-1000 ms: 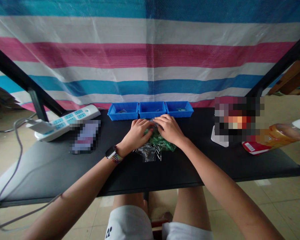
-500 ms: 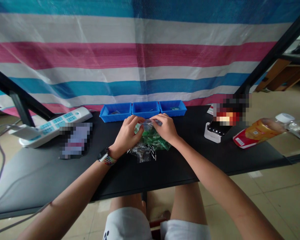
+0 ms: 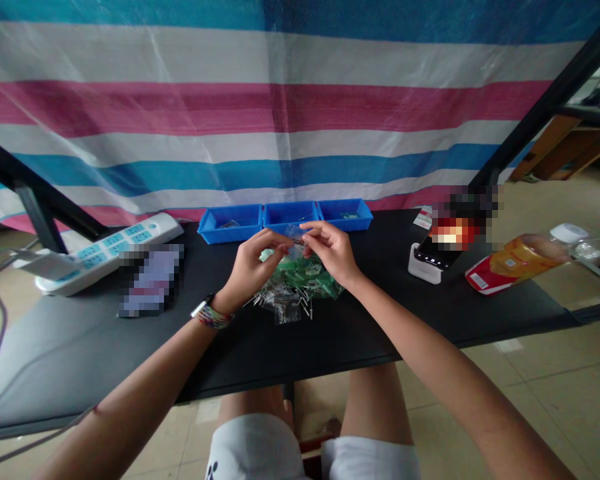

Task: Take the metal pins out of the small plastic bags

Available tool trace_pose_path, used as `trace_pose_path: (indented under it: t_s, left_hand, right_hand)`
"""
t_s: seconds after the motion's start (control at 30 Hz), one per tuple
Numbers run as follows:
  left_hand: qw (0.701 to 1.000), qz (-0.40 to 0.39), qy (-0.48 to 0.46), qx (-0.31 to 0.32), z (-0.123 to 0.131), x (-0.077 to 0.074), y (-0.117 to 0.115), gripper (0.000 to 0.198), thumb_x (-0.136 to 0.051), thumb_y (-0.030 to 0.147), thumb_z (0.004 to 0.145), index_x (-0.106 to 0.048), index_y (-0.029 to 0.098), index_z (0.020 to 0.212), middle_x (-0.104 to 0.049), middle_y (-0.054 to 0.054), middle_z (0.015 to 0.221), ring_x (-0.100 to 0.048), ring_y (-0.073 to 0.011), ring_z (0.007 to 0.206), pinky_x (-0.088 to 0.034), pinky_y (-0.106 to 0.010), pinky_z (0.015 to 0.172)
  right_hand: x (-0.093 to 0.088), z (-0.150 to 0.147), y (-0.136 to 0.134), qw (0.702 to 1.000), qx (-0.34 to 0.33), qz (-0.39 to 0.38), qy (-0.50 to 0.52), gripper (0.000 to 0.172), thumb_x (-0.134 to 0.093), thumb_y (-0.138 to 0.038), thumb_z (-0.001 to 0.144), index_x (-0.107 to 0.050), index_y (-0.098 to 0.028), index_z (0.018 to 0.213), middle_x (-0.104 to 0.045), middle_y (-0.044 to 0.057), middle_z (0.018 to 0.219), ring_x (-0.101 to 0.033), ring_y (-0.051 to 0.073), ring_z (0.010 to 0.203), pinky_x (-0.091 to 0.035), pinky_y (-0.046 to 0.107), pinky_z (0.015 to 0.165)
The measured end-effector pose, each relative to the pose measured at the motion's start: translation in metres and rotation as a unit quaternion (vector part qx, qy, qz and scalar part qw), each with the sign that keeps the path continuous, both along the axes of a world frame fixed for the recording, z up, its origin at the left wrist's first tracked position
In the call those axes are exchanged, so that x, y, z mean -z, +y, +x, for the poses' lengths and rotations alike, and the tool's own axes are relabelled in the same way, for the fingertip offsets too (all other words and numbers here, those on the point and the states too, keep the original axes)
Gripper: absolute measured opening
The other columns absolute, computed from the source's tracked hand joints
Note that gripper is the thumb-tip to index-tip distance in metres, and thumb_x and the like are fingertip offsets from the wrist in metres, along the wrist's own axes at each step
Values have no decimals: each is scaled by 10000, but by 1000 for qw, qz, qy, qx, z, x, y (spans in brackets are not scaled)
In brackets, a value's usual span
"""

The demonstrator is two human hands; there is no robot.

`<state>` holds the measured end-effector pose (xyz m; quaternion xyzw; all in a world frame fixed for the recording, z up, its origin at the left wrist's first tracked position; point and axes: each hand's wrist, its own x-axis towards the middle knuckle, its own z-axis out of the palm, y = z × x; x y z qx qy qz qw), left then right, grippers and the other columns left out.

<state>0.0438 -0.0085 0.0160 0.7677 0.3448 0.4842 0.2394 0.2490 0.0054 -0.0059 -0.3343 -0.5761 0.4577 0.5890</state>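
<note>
Between my two hands is a small clear plastic bag (image 3: 294,233), raised just above a heap of parts. My left hand (image 3: 257,263) pinches its left side with thumb and forefinger; a watch and a braided bracelet are on that wrist. My right hand (image 3: 333,250) grips the bag's right side with bent fingers. Whether anything is inside the bag is too small to tell. Below lie green pieces (image 3: 305,272), small clear bags (image 3: 286,310) and several thin metal pins or screws (image 3: 307,307) on the black table (image 3: 290,353).
Three joined blue trays (image 3: 230,233) stand behind my hands, with small items inside. A white power strip (image 3: 115,250) and a blurred phone-like item (image 3: 153,280) are on the left. A phone (image 3: 440,250) on a white stand (image 3: 423,267) and a drink bottle (image 3: 517,260) are on the right.
The clear bag is lifted slightly and now stands up between my fingertips. My right fingers have curled in more, and my left wrist has turned a little.
</note>
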Motion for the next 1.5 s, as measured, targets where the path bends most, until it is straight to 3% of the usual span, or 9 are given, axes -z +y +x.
trace_pose_path:
  t_s: [0.17,0.27,0.4,0.57,0.73,0.87,1.07,1.27,1.5]
  left_hand:
    - [1000,28,2,-9,0,2,2,188,-688,201,967,-834,229,1081,-808,-62,1016,-731,-211,920,-582,-342,869]
    - [998,63,13,-22,0,6,4,205,-742,254,971,-835,257,1153,-758,-59,1009,-695,-194,881,-585,-326,806]
    - [995,91,-11,-50,1,7,7,133,-803,359,957,-838,247,1020,-704,-70,1035,-688,-207,953,-586,-311,765]
    - [999,28,-20,-37,0,8,7,187,-773,397,988,-781,210,983,-768,-65,985,-714,-210,922,-567,-329,811]
    - [998,-38,-54,-16,2,13,5,277,-802,404,954,-754,206,1142,-759,-37,893,-703,-189,809,-567,-315,786]
    - [997,-21,-68,1,0,11,5,312,-716,307,1001,-726,232,1303,-785,-72,1100,-743,-190,903,-590,-311,805]
    - [998,59,8,-25,-3,3,6,143,-764,334,983,-845,256,1073,-770,-94,1306,-730,-246,1151,-606,-341,868]
    - [987,-53,-141,-49,-4,9,14,233,-858,449,904,-822,220,923,-786,-65,924,-730,-199,845,-587,-309,720]
    - [911,-159,-351,-149,-26,14,42,345,-905,472,800,-711,192,857,-728,-15,795,-705,-131,702,-537,-217,602]
  right_hand:
    - [1,3,1,999,23,16,-19,311,-799,-483,895,-804,-243,1093,-728,-16,776,-573,115,538,-496,275,541]
    - [0,5,0,1000,6,4,-13,320,-795,-447,887,-814,-241,1131,-706,-31,721,-537,105,498,-456,265,511]
    - [-4,6,-3,999,-37,-16,-21,278,-771,-447,903,-825,-222,1058,-667,-32,652,-581,126,526,-500,278,554]
    - [-10,6,-9,998,-50,-18,-42,320,-805,-500,870,-813,-225,1033,-771,41,984,-697,172,772,-568,303,661]
    - [-8,4,-8,998,-37,-28,-42,341,-834,-536,845,-782,-202,893,-702,2,692,-626,157,603,-514,302,613]
    - [-4,2,-4,998,-22,-56,1,351,-865,-535,802,-780,-197,844,-735,10,721,-600,134,551,-485,290,580]
    - [-4,1,-6,988,-68,-127,48,391,-921,-535,736,-801,-188,871,-757,21,751,-634,129,571,-525,273,580]
    - [-13,13,-4,973,-80,-201,79,473,-828,-615,813,-787,-150,889,-760,68,769,-685,154,613,-578,281,584]
    - [-6,25,-1,980,70,-30,-183,243,-688,-395,940,-774,-183,859,-735,39,776,-644,162,633,-495,272,574]
